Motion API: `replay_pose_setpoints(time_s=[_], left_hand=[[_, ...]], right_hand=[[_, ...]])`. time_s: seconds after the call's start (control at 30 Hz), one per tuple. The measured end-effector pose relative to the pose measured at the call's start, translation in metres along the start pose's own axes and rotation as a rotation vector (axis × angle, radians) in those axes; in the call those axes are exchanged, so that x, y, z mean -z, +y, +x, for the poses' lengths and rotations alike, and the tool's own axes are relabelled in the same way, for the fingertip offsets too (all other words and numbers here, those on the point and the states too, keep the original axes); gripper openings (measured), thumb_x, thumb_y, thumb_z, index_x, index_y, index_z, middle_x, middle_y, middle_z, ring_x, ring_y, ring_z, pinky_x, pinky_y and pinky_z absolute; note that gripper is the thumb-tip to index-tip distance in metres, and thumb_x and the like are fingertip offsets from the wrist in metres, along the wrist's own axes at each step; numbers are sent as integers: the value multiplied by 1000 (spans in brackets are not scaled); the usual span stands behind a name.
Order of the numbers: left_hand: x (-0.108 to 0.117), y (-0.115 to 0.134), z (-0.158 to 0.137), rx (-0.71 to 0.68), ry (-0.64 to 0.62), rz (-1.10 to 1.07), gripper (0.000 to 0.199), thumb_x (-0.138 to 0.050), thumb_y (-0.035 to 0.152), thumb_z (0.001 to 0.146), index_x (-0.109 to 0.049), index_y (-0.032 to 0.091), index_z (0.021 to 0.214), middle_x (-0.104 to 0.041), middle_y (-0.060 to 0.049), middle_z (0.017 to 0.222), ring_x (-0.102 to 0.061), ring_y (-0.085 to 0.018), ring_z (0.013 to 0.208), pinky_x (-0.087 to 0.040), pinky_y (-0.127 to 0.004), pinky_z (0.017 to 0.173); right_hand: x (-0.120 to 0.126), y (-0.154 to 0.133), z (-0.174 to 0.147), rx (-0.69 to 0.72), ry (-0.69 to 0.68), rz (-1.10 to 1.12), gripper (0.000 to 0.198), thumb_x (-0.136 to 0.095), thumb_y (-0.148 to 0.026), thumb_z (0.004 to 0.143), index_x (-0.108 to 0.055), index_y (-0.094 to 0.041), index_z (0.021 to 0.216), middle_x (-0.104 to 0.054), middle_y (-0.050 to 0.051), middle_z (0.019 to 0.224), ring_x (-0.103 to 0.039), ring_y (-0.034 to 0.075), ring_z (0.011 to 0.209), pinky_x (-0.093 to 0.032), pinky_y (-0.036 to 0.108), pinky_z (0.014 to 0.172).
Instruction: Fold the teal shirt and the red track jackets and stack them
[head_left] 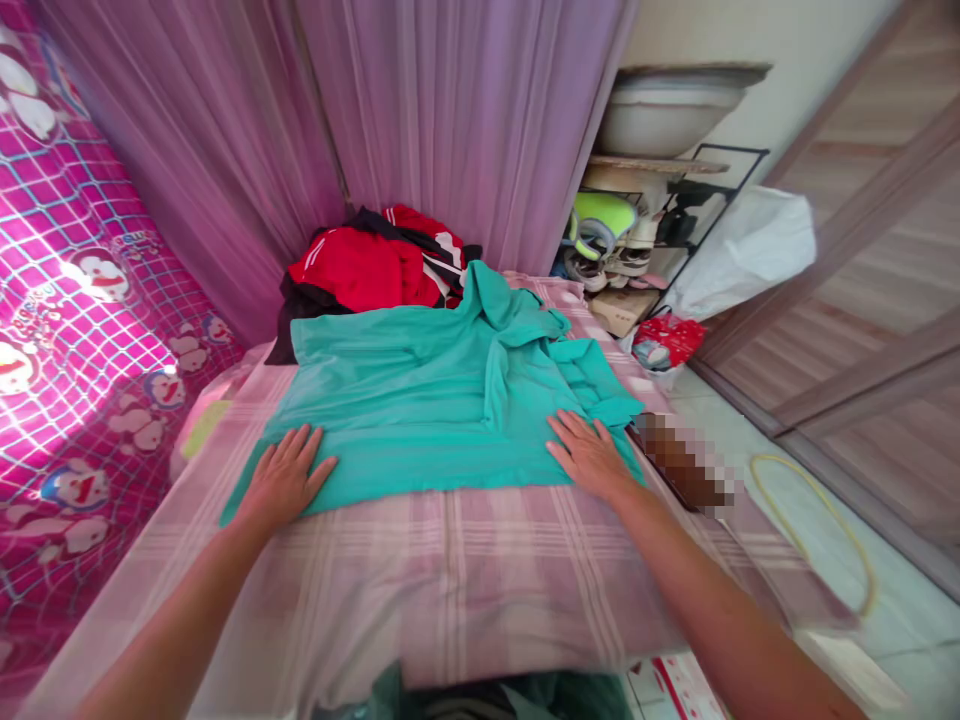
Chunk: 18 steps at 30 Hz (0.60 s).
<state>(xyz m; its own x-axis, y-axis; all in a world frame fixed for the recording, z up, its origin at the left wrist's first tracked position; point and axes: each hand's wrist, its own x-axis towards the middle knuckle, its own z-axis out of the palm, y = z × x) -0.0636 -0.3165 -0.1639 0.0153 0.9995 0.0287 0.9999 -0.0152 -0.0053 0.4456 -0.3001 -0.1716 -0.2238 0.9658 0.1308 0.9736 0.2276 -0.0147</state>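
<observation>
Turquoise under both palms: resting the left hand (281,480) on a garment (390,400), near the left end of its near edge, and planting the right hand (591,458) toward the other end. Gripping nothing, judging by palms turned down and fingers lying apart on both sides; presumably weighting the garment at two well-separated spots for holding that edge straight and preventing slipping. Stretching over a plaid bedcover (442,570), probably for the broad flat support, while bunching into loose folds at the far right, apparently not yet being smoothed. Lying just in front of a heap of red and black clothes (367,268), perhaps being stored back toward the purple curtain (450,120) for freeing working room. Bordering, beside the right hand, a dark flat object (679,462), too blurred for naming.
</observation>
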Motion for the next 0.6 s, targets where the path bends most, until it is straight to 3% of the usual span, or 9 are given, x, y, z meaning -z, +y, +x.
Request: replay_pose_setpoints(time_s=[0.13, 0.27, 0.4, 0.6], left_hand=[[5, 3, 3, 21, -2, -3, 70, -31, 51, 92, -41, 12, 149, -36, -14, 158, -30, -35, 146, -27, -55, 116], [18, 30, 4, 22, 50, -8, 64, -29, 47, 94, -48, 14, 144, -39, -14, 156, -33, -34, 144, -28, -55, 115], [22, 65, 2, -100, 69, -45, 58, -30, 45, 95, -50, 22, 144, -43, -9, 155, -35, -31, 144, -28, -54, 116], [43, 92, 29, -91, 19, -78, 47, -39, 50, 93, -67, 27, 122, -64, -8, 135, -56, -32, 127, -35, -55, 111]], right_hand=[[12, -4, -3, 43, 91, 62, 48, -29, -39, 101, -60, -23, 135, -54, 11, 144, -46, 27, 135, -29, 54, 113], [27, -14, -13, 143, 152, 84, 46, -34, -38, 101, -59, -24, 136, -54, 9, 145, -43, 26, 138, -25, 51, 115], [18, -7, -24, 111, 45, 65, 49, -40, -43, 98, -54, -23, 141, -47, 11, 151, -40, 28, 140, -30, 52, 113], [2, 3, -28, 70, 116, 79, 49, -45, -45, 96, -56, -24, 139, -48, 11, 150, -42, 28, 139, -31, 53, 113]])
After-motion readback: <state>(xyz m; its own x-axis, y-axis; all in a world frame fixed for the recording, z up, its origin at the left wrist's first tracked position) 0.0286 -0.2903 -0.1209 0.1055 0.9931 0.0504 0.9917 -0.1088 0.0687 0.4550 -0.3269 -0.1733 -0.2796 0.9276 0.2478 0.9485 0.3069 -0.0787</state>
